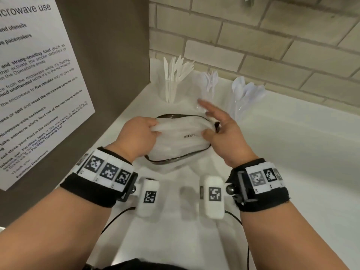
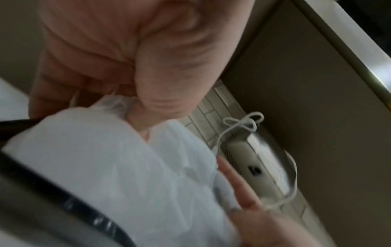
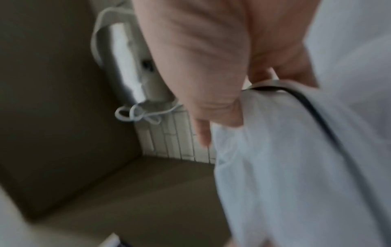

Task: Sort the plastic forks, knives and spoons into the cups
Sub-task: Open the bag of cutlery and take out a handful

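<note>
My left hand (image 1: 139, 133) has its fingers curled round the left end of the clear pouch (image 1: 181, 141), bunching the soft plastic by its dark-trimmed rim, and the left wrist view shows my thumb pressed into that fold. My right hand (image 1: 220, 129) works the other end: the thumb bears on the pouch face by the printed label, the lower fingers seem to hook the rim near the dark zip end, while the index finger sticks out straight toward the cups, so I would call it a loose pinch, not a full grip. The pouch sits on the white bench (image 1: 292, 152), near its back left corner, and pale cutlery is still inside it, though I cannot tell which kinds through the cloudy plastic. To do this step well, I judge I should keep the left hand as the anchor, spread the mouth wide with the right, then draw out one piece at a time by its handle. Beyond the pouch, along the bench's back edge by the brick wall, stand the knife cup (image 1: 171, 88) at the left, the fork cup (image 1: 209, 88) in the middle and the spoon cup (image 1: 243, 98) to the right; they look light, so I should drop pieces in gently.
</note>
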`<action>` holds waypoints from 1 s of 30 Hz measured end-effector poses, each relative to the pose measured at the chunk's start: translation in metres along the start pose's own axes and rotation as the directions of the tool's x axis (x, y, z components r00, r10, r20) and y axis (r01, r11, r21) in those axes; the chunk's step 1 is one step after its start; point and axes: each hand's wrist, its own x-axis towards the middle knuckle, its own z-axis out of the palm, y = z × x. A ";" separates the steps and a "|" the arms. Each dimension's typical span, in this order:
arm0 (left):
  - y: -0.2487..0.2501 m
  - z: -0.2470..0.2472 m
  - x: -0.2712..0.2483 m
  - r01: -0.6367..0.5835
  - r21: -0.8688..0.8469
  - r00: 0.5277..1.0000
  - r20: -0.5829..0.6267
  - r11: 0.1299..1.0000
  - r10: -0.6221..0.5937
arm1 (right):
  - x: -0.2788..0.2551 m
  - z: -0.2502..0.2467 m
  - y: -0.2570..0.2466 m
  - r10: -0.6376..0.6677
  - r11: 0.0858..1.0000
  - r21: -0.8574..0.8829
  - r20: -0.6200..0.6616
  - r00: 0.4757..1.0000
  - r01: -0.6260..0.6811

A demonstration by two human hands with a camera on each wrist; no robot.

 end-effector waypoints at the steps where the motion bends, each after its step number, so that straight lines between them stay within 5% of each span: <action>1: 0.000 0.000 0.000 0.059 -0.183 0.998 0.038 0.981 -0.053 | 0.001 -0.001 -0.001 -0.101 0.978 -0.187 -0.038 0.994 0.092; 4: 0.009 -0.002 -0.003 0.228 -0.615 0.973 0.169 0.755 -0.156 | 0.003 0.006 -0.004 -0.108 0.869 -0.481 0.039 0.993 0.113; 6: 0.013 -0.001 -0.003 0.188 -0.700 0.982 0.141 0.689 -0.125 | 0.003 0.013 -0.001 -0.010 0.792 -0.608 0.076 0.997 0.054; 10: 0.015 0.003 -0.007 -0.138 -0.403 0.988 0.014 0.905 0.157 | 0.001 0.025 0.004 0.075 0.805 -0.592 0.064 0.995 -0.023; 15: 0.019 0.002 -0.009 -0.081 0.045 0.996 0.050 0.996 0.079 | -0.004 0.032 0.003 0.088 0.868 -0.490 -0.008 0.996 -0.081; 17: 0.016 0.003 -0.009 -0.030 0.269 0.991 0.137 0.963 -0.007 | -0.006 0.030 0.000 0.086 0.878 -0.471 -0.021 0.996 -0.086; 19: 0.017 0.000 -0.013 0.012 0.387 0.998 0.059 0.922 -0.038 | -0.008 0.026 -0.003 0.077 0.882 -0.466 -0.019 0.997 -0.077; 23: 0.015 -0.007 -0.013 -0.012 0.287 0.995 0.094 0.958 -0.016 | -0.013 0.015 -0.001 0.188 0.813 -0.562 0.002 0.982 -0.154; 27: 0.014 -0.004 -0.014 -0.073 0.252 0.993 0.105 0.965 0.048 | -0.013 0.011 -0.010 0.058 0.521 -0.846 -0.096 0.994 -0.112; 30: 0.017 -0.004 -0.018 -0.136 0.125 0.988 0.093 0.983 0.125 | -0.008 0.018 -0.014 0.135 0.577 -0.815 0.032 0.990 -0.052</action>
